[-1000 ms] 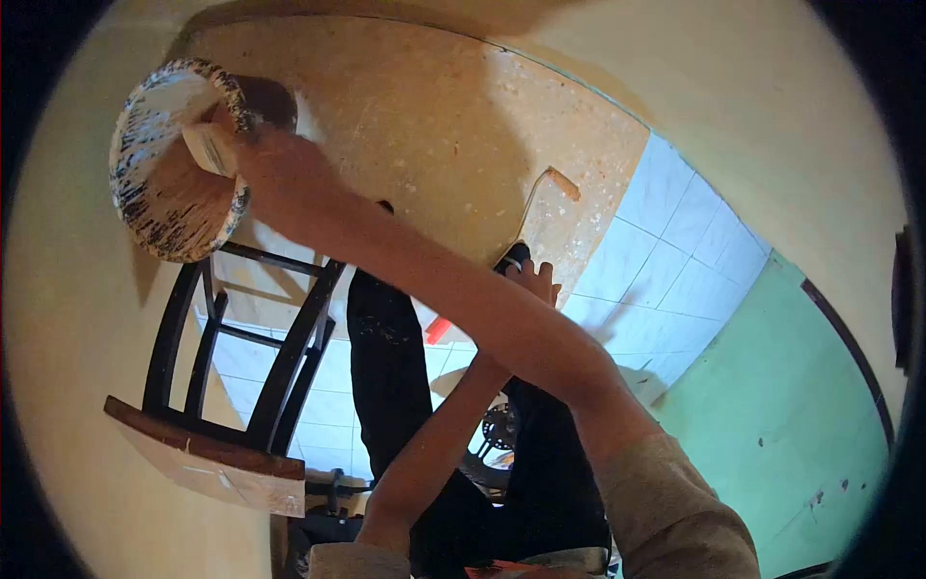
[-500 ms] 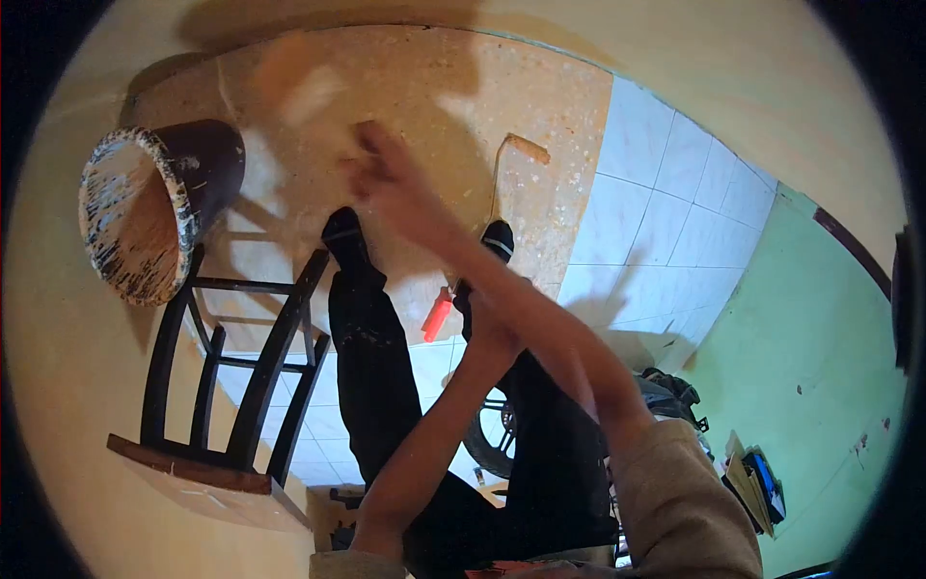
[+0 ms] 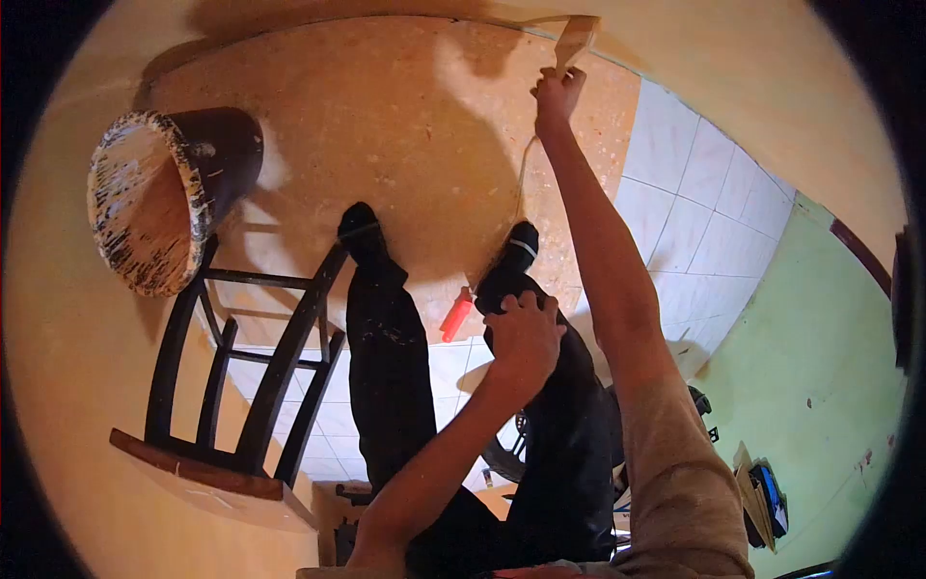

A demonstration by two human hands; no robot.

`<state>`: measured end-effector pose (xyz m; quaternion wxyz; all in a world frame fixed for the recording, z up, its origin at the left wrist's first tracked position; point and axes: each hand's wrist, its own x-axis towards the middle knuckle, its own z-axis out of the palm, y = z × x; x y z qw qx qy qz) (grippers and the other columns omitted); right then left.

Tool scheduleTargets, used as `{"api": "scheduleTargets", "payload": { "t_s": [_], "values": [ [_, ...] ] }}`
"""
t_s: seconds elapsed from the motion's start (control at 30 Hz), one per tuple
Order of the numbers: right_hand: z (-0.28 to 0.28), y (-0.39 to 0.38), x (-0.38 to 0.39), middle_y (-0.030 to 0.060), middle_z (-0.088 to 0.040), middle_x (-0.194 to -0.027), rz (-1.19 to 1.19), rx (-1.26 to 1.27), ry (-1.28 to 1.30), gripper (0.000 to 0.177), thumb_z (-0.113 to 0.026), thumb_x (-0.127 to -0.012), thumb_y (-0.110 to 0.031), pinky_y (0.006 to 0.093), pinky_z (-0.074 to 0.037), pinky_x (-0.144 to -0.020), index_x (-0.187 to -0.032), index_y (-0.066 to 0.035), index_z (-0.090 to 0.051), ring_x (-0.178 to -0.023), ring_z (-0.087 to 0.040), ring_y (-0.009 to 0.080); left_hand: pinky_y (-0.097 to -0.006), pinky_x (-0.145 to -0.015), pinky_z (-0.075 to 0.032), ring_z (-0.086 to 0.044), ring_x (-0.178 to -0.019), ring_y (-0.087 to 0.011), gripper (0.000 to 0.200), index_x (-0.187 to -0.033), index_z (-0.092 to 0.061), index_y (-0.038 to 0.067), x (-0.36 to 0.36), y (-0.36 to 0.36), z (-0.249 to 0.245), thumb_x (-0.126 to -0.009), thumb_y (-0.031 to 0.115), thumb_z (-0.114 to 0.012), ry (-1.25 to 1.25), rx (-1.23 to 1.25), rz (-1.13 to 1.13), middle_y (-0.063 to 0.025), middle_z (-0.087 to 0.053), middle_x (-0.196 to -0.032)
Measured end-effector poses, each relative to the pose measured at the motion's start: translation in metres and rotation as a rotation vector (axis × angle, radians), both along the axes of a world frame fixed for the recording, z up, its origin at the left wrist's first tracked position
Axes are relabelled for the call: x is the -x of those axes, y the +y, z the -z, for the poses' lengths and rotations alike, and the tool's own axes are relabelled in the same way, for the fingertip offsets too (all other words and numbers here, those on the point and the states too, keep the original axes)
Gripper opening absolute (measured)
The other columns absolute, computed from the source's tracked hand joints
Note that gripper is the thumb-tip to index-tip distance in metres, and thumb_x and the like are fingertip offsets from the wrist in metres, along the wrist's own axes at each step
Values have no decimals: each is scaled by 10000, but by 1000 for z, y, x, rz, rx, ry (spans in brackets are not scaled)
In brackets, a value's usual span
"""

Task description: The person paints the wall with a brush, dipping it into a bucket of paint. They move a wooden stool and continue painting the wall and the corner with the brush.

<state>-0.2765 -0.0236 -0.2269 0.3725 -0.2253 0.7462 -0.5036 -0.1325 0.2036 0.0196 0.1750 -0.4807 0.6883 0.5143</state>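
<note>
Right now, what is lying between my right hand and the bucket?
In the head view, only tan floor sheet, partly shadowed, shows between your right hand and the bucket.

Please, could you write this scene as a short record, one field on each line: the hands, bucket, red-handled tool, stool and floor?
Right hand: holds a flat brush, wide end near the wall; contact unclear
Left hand: rests on the right leg
Bucket: paint-smeared rim and inside, near the stool's legs
Red-handled tool: on the floor, partly hidden
Stool: dark legs
Floor: brown covering, pale tiles beside it
</note>
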Motion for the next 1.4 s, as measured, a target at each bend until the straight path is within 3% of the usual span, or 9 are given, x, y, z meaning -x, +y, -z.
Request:
{"api": "scheduleTargets", "payload": {
  "t_s": [0.13, 0.23, 0.3, 0.4, 0.6, 0.7, 0.77, 1.1, 1.4],
  "values": [
    [61, -44, -77, 211, -592, -1002, 60, -40, 325, 516, -532, -927, -187, 356, -480, -728, -1320, 47, -294, -857, -569, 275, -560, -796, -515, -579, -1079, -329, 427, -1208, -592, 126, -24, -3, 1, -905, 427, -617, -51, -95, 138, -132, -588, -1138],
    [247, -65, -153, 307, -601, -1135, -350, -107, 1387, 652, -489, -937, -128, 398, -488, -865, -1462, 126, -197, -1030, -610, 376, -610, -883, -476, -539, -1163, -359, 452, -1270, -574, 154, -49, -24, -3, -942, 465, -546, -86, -258, 242, -139, -572, -1238],
    [98, -63, -242, 353, -566, -1138, -245, -3, 674, 649, -464, -927, -69, 452, -471, -881, -1457, 141, -153, -1032, -582, 439, -608, -898, -465, -534, -1172, -362, 459, -1279, -568, 151, -56, -27, -2, -943, 463, -538, -62, -213, 199, -143, -569, -1246],
    [50, -52, -330, 403, -519, -1155, -427, 13, 292, 628, -446, -911, -5, 521, -440, -916, -1444, 142, -148, -1058, -533, 527, -604, -921, -448, -525, -1185, -367, 470, -1293, -559, 146, -57, -27, 1, -945, 460, -526, 27, -138, 58, -149, -563, -1259],
    [45, -50, -326, 294, -587, -993, -815, 171, 459, 310, -515, -882, -49, 529, -471, -778, -1168, -5, -408, -967, -562, 532, -597, -967, -414, -507, -1211, -376, 491, -1321, -541, 135, -67, -44, 6, -948, 454, -501, 64, -139, -10, -161, -551, -1286],
    [29, -56, -263, 231, -632, -935, -566, 64, 580, 305, -537, -854, -4, 488, -491, -713, -1151, -17, -470, -866, -631, 446, -593, -990, -397, -498, -1225, -381, 502, -1335, -532, 130, -79, -57, 2, -950, 450, -489, 45, -206, 53, -167, -546, -1299],
    [43, -50, -207, 153, -652, -904, -501, 117, 562, 294, -497, -860, 56, 387, -494, -683, -1145, -15, -505, -817, -642, 241, -591, -1006, -385, -493, -1233, -385, 509, -1344, -526, 127, -84, -63, 0, -951, 448, -481, 40, -226, 59, -171, -542, -1308],
    [77, -55, -185, 164, -599, -837, 230, -156, 680, 291, -501, -880, -3, 404, -480, -627, -1165, -2, -444, -737, -605, 292, -618, -849, -439, -559, -1091, -375, 391, -1143, -658, 43, -117, -73, 5, -876, 314, -568, -70, -116, -143, -169, -604, -1117],
    [23, -50, -331, 246, -624, -898, -915, 97, 466, 300, -539, -840, -6, 530, -468, -723, -1136, 15, -493, -827, -607, 459, -617, -979, -384, -531, -1159, -413, 480, -1254, -581, 25, -79, -40, 26, -925, 365, -497, 91, 24, -366, -204, -578, -1227]
  ]
}}
